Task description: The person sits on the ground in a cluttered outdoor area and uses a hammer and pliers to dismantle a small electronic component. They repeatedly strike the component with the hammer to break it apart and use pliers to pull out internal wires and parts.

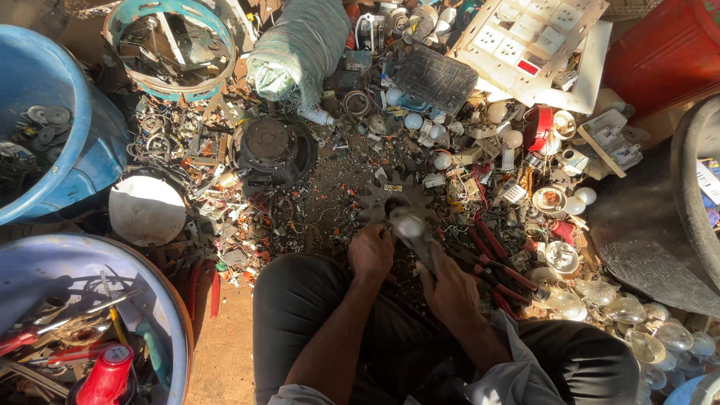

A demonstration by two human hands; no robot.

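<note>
The right hand (452, 289) is closed around the dark handle of a hammer with a shiny metal head (409, 225); the head is just above a round toothed metal gear (390, 199) lying on the floor. The left hand (370, 253) presses its fingers together on something small at the edge of this gear, but I cannot tell what it is. Beside the right hand lie red-handled pliers (491, 259), and further right a group of clear glass bulbs (622, 311). At the far left stands a blue plastic tub (79, 142).
</note>
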